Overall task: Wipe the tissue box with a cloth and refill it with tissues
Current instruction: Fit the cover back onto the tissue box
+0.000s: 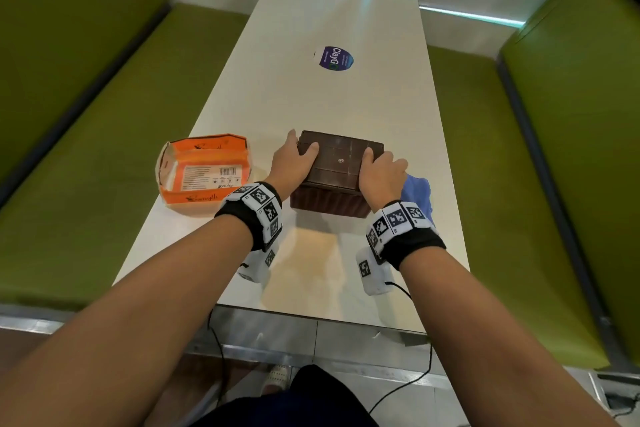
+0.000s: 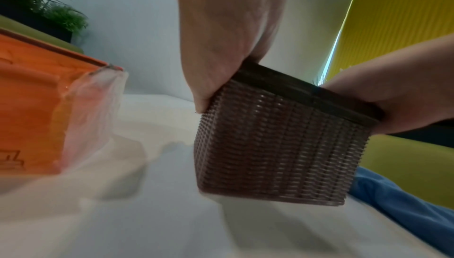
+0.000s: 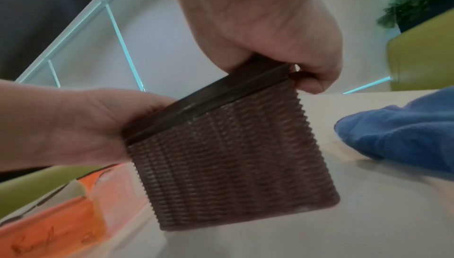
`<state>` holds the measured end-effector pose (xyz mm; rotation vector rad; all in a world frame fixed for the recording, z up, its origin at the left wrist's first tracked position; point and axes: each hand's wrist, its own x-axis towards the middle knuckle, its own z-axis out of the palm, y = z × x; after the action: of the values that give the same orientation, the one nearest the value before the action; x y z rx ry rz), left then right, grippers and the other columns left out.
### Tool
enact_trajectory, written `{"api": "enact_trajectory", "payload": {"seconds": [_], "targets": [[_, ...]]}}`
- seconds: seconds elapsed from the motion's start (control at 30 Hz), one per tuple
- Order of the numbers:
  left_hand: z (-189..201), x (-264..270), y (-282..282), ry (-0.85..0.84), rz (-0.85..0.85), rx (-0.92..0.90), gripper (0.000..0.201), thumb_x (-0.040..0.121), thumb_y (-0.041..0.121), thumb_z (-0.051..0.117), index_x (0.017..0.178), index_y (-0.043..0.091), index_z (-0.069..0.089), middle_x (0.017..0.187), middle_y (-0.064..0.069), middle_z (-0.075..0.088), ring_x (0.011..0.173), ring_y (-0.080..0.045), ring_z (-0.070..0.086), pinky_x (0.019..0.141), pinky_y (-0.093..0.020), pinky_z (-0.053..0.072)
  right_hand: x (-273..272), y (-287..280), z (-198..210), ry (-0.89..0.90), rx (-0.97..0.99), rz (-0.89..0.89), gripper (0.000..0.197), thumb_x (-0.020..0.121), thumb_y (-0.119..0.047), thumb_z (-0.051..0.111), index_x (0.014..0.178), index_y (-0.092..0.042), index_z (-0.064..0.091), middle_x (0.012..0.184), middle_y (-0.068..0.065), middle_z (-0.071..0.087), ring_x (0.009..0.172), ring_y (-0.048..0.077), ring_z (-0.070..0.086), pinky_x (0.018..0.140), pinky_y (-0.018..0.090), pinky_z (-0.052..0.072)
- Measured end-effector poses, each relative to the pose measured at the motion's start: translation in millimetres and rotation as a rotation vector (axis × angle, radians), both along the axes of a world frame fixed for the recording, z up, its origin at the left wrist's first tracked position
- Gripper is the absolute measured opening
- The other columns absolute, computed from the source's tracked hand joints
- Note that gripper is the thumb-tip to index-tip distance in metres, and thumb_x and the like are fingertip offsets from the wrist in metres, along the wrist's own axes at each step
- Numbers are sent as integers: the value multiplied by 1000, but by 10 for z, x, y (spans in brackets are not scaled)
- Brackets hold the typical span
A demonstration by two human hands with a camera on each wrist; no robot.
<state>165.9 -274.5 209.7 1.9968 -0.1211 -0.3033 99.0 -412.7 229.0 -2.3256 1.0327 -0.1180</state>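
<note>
Brown woven tissue box (image 1: pixel 337 172) standing mid-worktop (image 1: pixel 311 270), lid on. Gripped at lid edges by left grip (image 1: pixel 290 163) and right grip (image 1: pixel 380 173), fingers curled over. Blue cloth (image 1: pixel 419 191) just right of box, orange tissue pack (image 1: pixel 204 173) left, apart.

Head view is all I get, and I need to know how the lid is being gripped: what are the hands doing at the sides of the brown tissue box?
Observer: Right wrist view shows the right hand curling its fingertips at the lower edge of the dark lid, above the woven body of the tissue box.
Operator: And the left side?
Observer: Left wrist view shows the left hand with its thumb tip on the box's near corner, just below the lid.
Operator: Is the cloth touching the box?
Observer: No. In the right wrist view, bare table separates the blue cloth from it.
</note>
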Motion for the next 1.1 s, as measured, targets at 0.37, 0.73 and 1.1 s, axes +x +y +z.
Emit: {"api": "enact_trajectory", "payload": {"seconds": [0.37, 0.73, 1.1], "targets": [[-172, 14, 35, -23, -75, 6, 67, 97, 45, 50, 152, 15, 26, 146, -7, 49, 133, -25, 48, 112, -40, 38, -101, -166, -208, -234, 535, 14, 77, 84, -62, 52, 142, -15, 35, 132, 4, 57, 116, 21, 59, 99, 36, 49], [-284, 80, 1, 277, 12, -301, 54, 84, 51, 63, 122, 12, 56, 119, -10, 67, 108, -27, 66, 99, -47, 52, -174, -204, 177, 7, 717, -2, 49, 79, -60, 64, 83, -12, 56, 83, 0, 61, 91, 22, 63, 95, 36, 52], [-203, -129, 87, 216, -38, -416, 36, 96, 42, 54, 130, 30, 49, 124, 3, 64, 116, -19, 63, 105, -43, 47, -283, -73, 42, -266, 975, -12, 39, 86, -46, 66, 113, -19, 59, 109, 4, 70, 109, 24, 66, 93, 39, 55]]}}
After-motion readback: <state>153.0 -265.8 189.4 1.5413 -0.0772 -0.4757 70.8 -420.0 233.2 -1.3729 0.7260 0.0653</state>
